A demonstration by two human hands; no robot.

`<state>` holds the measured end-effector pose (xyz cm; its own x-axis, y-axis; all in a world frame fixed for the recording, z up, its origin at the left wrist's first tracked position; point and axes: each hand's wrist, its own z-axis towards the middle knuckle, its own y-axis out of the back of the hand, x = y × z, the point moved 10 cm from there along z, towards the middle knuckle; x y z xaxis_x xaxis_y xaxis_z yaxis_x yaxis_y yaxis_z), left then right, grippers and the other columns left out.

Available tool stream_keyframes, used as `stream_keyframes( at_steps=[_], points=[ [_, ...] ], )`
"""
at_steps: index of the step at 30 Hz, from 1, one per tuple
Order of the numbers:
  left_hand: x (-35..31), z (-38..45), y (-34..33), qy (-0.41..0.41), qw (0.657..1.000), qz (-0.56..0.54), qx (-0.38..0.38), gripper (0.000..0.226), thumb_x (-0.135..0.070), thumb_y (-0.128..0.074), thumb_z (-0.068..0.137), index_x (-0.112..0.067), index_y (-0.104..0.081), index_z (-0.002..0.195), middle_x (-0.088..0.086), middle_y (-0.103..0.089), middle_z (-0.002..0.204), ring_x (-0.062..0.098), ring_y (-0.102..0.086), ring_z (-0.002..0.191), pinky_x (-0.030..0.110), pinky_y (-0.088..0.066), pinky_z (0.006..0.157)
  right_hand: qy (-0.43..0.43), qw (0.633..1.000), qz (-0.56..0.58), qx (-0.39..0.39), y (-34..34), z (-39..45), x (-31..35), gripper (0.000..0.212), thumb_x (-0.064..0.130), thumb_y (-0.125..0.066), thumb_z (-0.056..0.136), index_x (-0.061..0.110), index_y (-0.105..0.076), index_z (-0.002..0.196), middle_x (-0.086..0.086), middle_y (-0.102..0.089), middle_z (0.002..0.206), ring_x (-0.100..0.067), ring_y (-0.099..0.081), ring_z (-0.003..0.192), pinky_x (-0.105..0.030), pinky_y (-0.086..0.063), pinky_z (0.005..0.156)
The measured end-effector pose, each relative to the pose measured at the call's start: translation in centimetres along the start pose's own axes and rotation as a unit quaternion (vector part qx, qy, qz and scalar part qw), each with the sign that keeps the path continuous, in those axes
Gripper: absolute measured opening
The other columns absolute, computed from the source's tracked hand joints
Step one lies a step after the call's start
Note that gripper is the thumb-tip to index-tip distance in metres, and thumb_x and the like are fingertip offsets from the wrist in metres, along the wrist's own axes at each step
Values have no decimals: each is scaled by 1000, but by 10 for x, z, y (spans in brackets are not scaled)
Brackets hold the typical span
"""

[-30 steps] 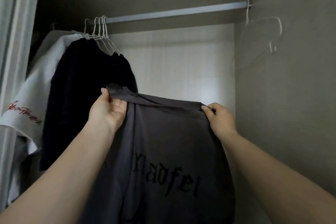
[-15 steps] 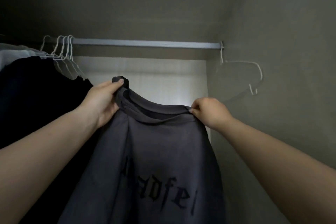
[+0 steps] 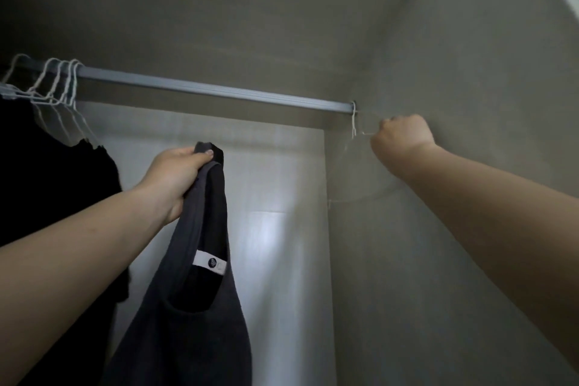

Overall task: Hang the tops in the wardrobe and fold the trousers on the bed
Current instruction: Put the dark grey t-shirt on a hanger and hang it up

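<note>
A dark grey T-shirt [image 3: 191, 316] hangs from my left hand [image 3: 175, 175], which grips it at the collar edge; its neck opening and white label face me. My right hand [image 3: 402, 135] is raised to the right end of the wardrobe rail [image 3: 219, 92] and is curled round the thin white wire hanger [image 3: 354, 122] that hangs there against the side wall. Most of that hanger is blurred and faint below my fist.
Several white wire hangers [image 3: 59, 84] with dark tops [image 3: 47, 185] hang at the rail's left end. The wardrobe's right side wall [image 3: 470, 260] is close beside my right arm. The pale back panel [image 3: 275, 229] shows behind the shirt.
My right hand has let go of the T-shirt and risen to the empty hanger at the rail's right end. The shirt now hangs from my left hand alone. The view has tilted upward.
</note>
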<state>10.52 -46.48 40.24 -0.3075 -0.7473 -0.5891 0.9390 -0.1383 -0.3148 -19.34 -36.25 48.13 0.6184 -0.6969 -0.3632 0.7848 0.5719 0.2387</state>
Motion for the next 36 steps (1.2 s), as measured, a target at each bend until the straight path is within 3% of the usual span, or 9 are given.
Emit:
stream_keyframes(
  at_steps=[5, 8, 12, 15, 18, 24, 29, 36],
  points=[
    [-3, 3, -2, -4, 1000, 6, 4, 13, -13, -61, 92, -15, -67, 80, -1, -65, 51, 8, -61, 41, 19, -49, 41, 10, 1000, -22, 16, -10, 1, 1, 37, 8, -42, 94, 14, -56, 128, -7, -54, 130, -26, -53, 119, -29, -33, 73],
    [-3, 5, -1, -4, 1000, 17, 11, 12, -13, -60, 92, -15, -67, 82, 3, -66, 57, 9, -61, 42, 19, -50, 43, -20, 999, 39, 8, -11, 3, -5, 36, 3, -41, 93, 10, -55, 125, -10, -57, 127, -30, -57, 115, -31, -40, 74],
    [0, 8, 8, -6, 999, 51, 7, 13, -13, -59, 93, -16, -67, 85, 7, -65, 70, 11, -61, 48, 20, -51, 45, -70, 987, 137, -45, 0, 5, -19, 54, -4, -37, 91, -3, -26, 143, -21, -53, 130, -40, -56, 112, -39, -46, 83],
    [7, 12, 18, -4, 996, 86, 3, 15, -12, -57, 93, -17, -69, 86, 7, -65, 72, 16, -61, 56, 24, -52, 53, -60, 980, 167, -89, 7, 2, -17, 56, -3, -38, 90, 0, -24, 145, -22, -52, 126, -43, -58, 106, -41, -46, 80],
    [17, 16, 31, 8, 994, 107, -10, 22, -6, -53, 92, -14, -67, 78, 8, -61, 67, 18, -58, 52, 22, -50, 44, -48, 968, 216, -114, 12, -6, -11, 48, -3, -37, 91, 4, -36, 138, -21, -51, 116, -45, -59, 95, -39, -40, 68],
    [47, 14, 57, 49, 985, 165, -20, 27, 9, -38, 83, -7, -59, 74, 7, -51, 56, 17, -48, 38, 20, -45, 41, 25, 959, 254, -125, 8, -36, 24, 59, 1, -41, 89, 23, -33, 144, -15, -52, 115, -42, -61, 90, -38, -44, 71],
    [80, 5, 98, 46, 947, 316, -36, 23, 4, -41, 85, 6, -63, 88, 12, -55, 67, 23, -51, 58, 29, -42, 61, 77, 945, 291, -126, -9, -62, 61, 58, 5, -46, 89, 32, -36, 139, -11, -55, 112, -39, -62, 84, -34, -42, 64],
    [136, -23, 134, 66, 868, 492, 25, 20, 1, -49, 88, 5, -69, 88, 17, -64, 73, 26, -58, 65, 31, -45, 61, 104, 933, 329, -100, -35, -94, 104, 27, 18, -45, 93, 28, -44, 117, -12, -61, 99, -38, -59, 78, -31, -37, 60]
  ],
)
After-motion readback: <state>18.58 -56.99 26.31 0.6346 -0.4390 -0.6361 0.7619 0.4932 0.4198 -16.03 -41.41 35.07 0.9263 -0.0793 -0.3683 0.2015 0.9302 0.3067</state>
